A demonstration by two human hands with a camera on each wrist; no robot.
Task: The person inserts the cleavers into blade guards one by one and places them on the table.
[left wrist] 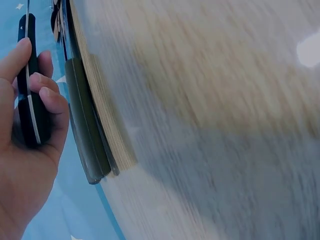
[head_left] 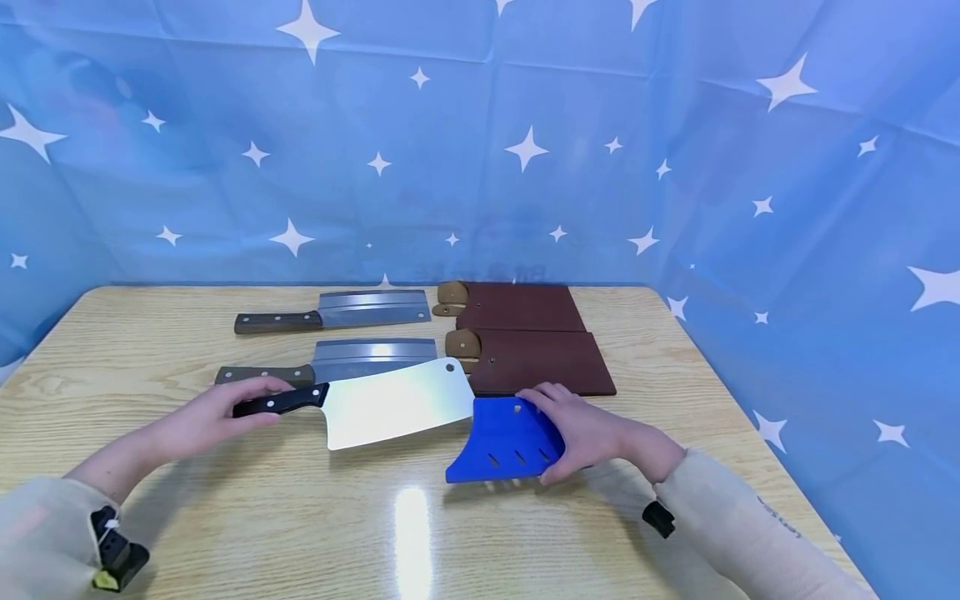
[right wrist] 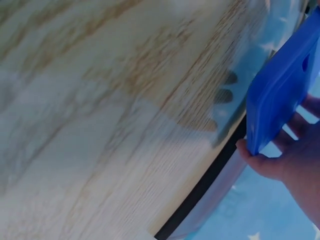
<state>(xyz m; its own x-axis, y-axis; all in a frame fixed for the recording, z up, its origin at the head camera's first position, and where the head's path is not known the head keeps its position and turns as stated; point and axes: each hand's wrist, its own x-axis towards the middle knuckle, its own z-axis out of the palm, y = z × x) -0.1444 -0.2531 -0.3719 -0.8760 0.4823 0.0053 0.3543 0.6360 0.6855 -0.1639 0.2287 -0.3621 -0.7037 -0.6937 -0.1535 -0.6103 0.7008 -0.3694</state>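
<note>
My left hand [head_left: 238, 408] grips the black riveted handle [left wrist: 31, 100] of a cleaver, whose broad shiny blade [head_left: 397, 403] points right above the table. In my right hand [head_left: 585, 427] is a blue plastic blade sheath [head_left: 510, 442] with slots, pinched between thumb and fingers at its right end. The blade's tip meets or overlaps the sheath's left edge in the head view; whether it is inside, I cannot tell. The right wrist view shows the sheath [right wrist: 282, 90] held off the tabletop, thumb on its lower edge.
Behind lie two more cleavers, a farther one [head_left: 375, 308] and a nearer one [head_left: 375, 357] partly covered by the held blade. To their right are two brown sheaths with tan straps, one far [head_left: 525, 307] and one near [head_left: 547, 362]. The wooden table [head_left: 300, 533] meets a blue star-patterned cloth [head_left: 480, 200].
</note>
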